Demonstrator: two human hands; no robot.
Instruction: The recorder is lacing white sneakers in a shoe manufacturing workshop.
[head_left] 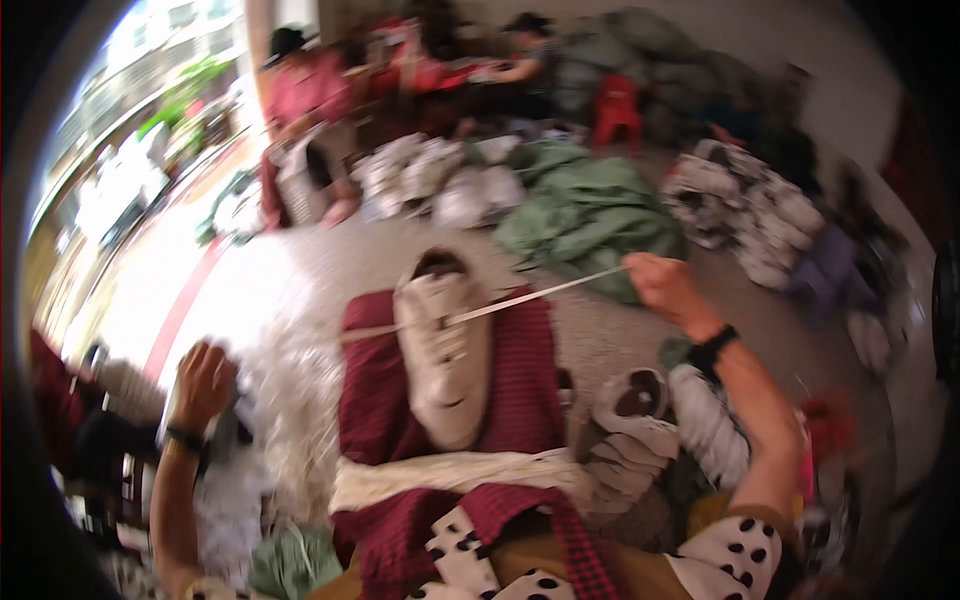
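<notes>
A cream lace-up shoe (447,385) lies on the dark red checked cloth (375,390) over my lap, its opening pointing away from me. My right hand (668,290) is closed on one end of a pale shoelace (545,293), drawn taut up and to the right from the eyelets. Leftward, the lace's other side runs straight from the shoe toward my left hand (205,385). That hand is raised with curled fingers and somewhat blurred; the stretch of lace near it is lost against the white strands behind.
A heap of white strands (295,385) hangs left of my lap. Stacked shoes (630,450) stand to the right. Farther off lie a green sack (590,215), shoe piles (745,205) and a red stool (617,112). A person in pink (310,95) sits at the back left.
</notes>
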